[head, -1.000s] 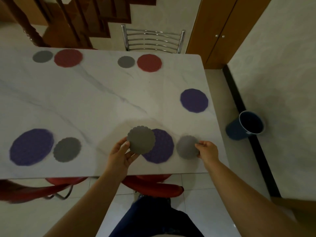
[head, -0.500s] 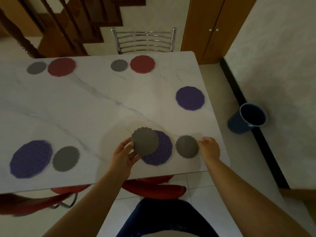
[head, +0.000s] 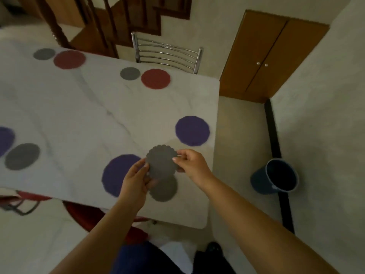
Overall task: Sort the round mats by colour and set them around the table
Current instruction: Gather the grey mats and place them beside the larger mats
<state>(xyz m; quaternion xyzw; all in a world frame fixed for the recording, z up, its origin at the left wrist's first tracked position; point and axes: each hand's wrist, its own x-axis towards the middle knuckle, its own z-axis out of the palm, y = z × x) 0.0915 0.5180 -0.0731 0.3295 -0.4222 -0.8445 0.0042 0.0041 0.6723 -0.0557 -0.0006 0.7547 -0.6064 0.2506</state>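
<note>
I hold a small grey scalloped mat [head: 161, 164] above the near right part of the white marble table [head: 83, 115]. My left hand [head: 136, 179] grips its left edge and my right hand [head: 190, 164] pinches its right edge. Directly under it lies another small grey mat [head: 165, 191], next to a large purple mat [head: 116, 173]. A second purple mat [head: 192, 130] lies near the right edge. Two red mats [head: 155, 78] [head: 69, 59], each with a grey mat [head: 130, 73] [head: 44, 54] beside it, sit along the far side. At the left lie a grey mat [head: 22, 156] and a purple mat [head: 5, 140].
A metal chair [head: 167, 53] stands at the far side and a red chair [head: 29, 196] sits under the near edge. A dark blue bucket [head: 275, 179] stands on the floor to the right, by the wall. Wooden cupboard doors [head: 262, 60] are beyond the table's corner.
My right hand has left the grey mat on the table and taken the right edge of the held mat. The held mat has shifted right, over that lying mat. The view has swung left.
</note>
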